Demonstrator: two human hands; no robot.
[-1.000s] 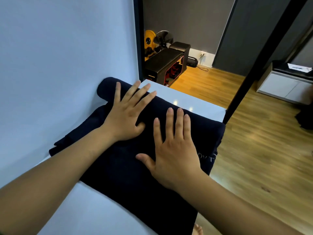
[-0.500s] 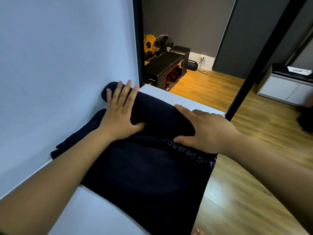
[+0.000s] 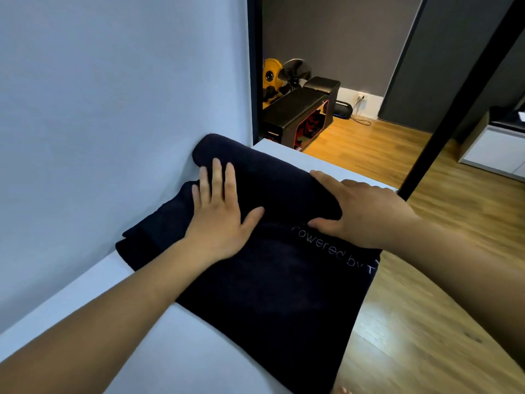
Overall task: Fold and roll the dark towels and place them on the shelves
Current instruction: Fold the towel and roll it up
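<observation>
dark towel (image 3: 264, 280) half rolled on white counter (image 3: 142, 351), left hand (image 3: 218, 220) pressing flat on it, fingers (image 3: 217, 180) straight, right hand (image 3: 366, 211) curled round the roll

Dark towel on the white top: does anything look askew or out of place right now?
Yes. The dark navy towel overhangs the right edge of the white tabletop above the wooden floor, and its left side is bunched against the pale blue wall, out of line with the roll.

A home room: wooden floor (image 3: 397, 172), fan (image 3: 294, 71), white cabinet (image 3: 494, 155).
</observation>
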